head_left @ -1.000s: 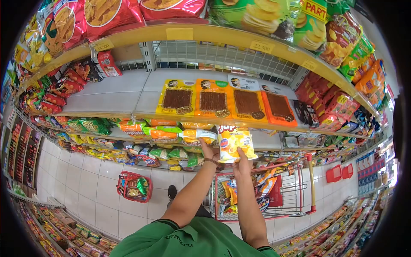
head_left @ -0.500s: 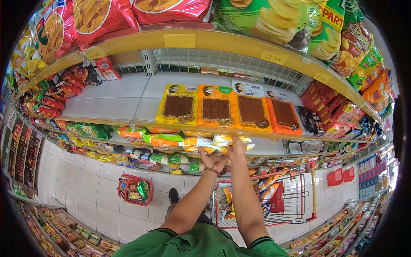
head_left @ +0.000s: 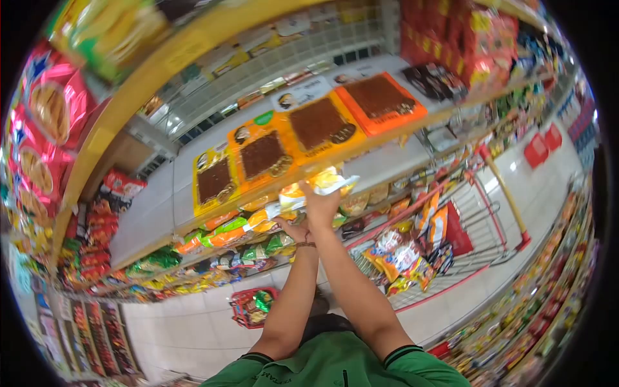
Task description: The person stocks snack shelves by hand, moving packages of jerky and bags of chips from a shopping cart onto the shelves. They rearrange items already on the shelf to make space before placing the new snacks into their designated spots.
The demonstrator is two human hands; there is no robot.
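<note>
Blurred by motion, a yellow-and-white snack bag (head_left: 330, 178) sits at the front of the shelf below the flat packs. My right hand (head_left: 320, 205) is closed on its near side. Just below and to the left, my left hand (head_left: 296, 231) has a digit stretched out beside an orange-and-white snack bag (head_left: 262, 220); its other fingers are partly hidden near my right wrist. Above my hands, several flat packs with brown sheets lie in a row, among them a yellow pack (head_left: 216, 178) and a red-orange pack (head_left: 377, 103).
A shopping cart (head_left: 500, 216) holding several snack bags stands at my right. On the floor to the left is a red basket (head_left: 240, 308) with packets in it. The shelf's yellow front edge (head_left: 258, 197) runs just above my hands. Stacked red boxes (head_left: 445, 39) fill the upper right.
The view has swung and tilted, so the shelf now slopes up to the right. My left hand has shifted lower, away from the yellow-and-white bag; my right hand stays on it.
</note>
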